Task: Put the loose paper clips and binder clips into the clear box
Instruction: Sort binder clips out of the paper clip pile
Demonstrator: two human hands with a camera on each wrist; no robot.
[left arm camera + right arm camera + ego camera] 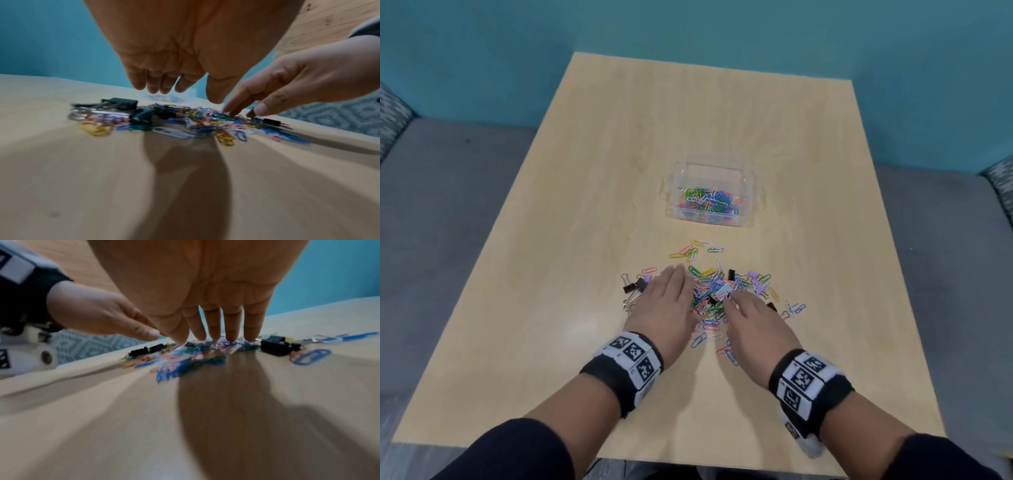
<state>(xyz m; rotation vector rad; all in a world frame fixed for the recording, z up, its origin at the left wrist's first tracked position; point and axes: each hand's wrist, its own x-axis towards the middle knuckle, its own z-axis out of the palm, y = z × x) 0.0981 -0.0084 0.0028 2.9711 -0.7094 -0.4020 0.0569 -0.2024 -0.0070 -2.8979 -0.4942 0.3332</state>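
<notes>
Nearest, two forearms in dark sleeves (510, 452) reach over the wooden table (592, 212), each wrist wrapped in a black band with square printed markers (631, 359). The left hand (671, 301) hovers palm down over the left side of the pile of paper clips (709, 298), fingers loosely bent and grasping nothing. The right hand (753, 322) has straight, released fingers, with fingertips (232, 337) touching the pile. Black binder clips (635, 286) lie at the pile's left edge, and others on the right. A few loose clips (695, 250) lie just beyond. Farther off stands the clear box (746, 192), already partly filled with coloured clips. Grey seating (448, 205) and a teal wall (688, 31) surround the table.
</notes>
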